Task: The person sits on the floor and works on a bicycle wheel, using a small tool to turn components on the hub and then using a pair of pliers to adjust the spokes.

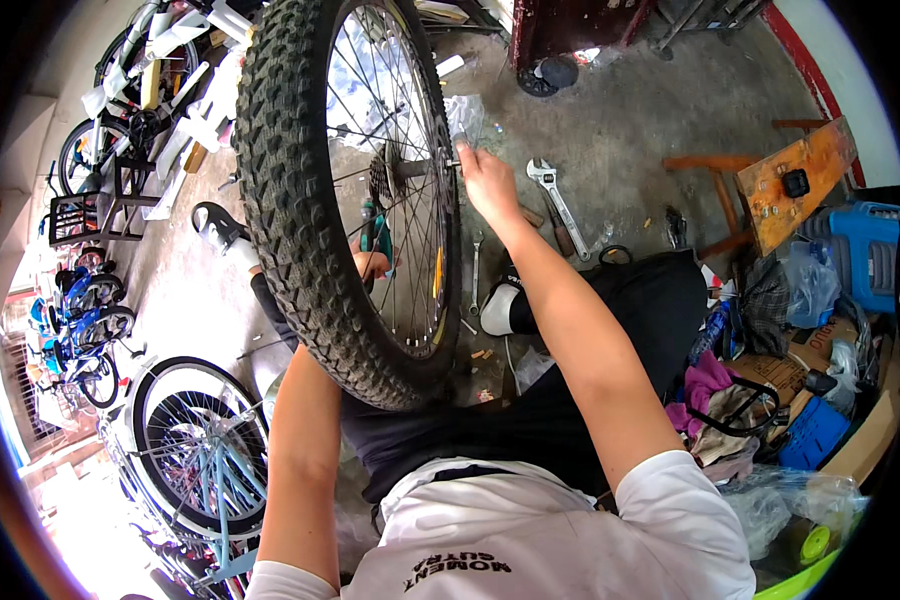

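A blue case point(875, 258) sits near a wooden stool point(773, 208).

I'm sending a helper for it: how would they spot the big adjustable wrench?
Start from the upright knobbly-tyred wheel and look at the floor to its right, past the right hand. The adjustable wrench lies there, silver and broad-headed, far bigger than the slim wrench nearer the wheel.

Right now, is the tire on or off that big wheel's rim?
On: the knobby black tire wraps around the spoked rim, with no separation visible.
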Demonstrator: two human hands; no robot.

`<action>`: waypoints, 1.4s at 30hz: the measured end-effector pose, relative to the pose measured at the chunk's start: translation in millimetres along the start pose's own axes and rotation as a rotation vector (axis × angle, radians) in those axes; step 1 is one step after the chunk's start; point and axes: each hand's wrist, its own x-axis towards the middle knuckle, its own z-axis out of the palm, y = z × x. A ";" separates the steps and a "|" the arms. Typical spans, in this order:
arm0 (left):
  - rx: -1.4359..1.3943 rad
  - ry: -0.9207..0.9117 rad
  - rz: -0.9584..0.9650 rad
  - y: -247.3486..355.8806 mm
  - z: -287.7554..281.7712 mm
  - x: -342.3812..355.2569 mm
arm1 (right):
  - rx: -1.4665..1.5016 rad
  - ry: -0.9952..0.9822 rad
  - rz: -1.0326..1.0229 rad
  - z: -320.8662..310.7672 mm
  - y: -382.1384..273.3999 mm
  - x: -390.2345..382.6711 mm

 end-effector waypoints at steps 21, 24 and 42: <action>-0.356 0.096 -0.092 78.3 43.1 -39.7 | 0.487 -0.084 0.077 -10.8 18.2 -4.2; -0.331 0.105 -0.071 25.8 15.0 -19.7 | 0.470 -0.113 0.022 -4.6 2.6 -6.5; -0.589 0.044 0.063 -1.3 10.9 -8.3 | 0.342 -0.001 0.162 1.7 -5.7 4.4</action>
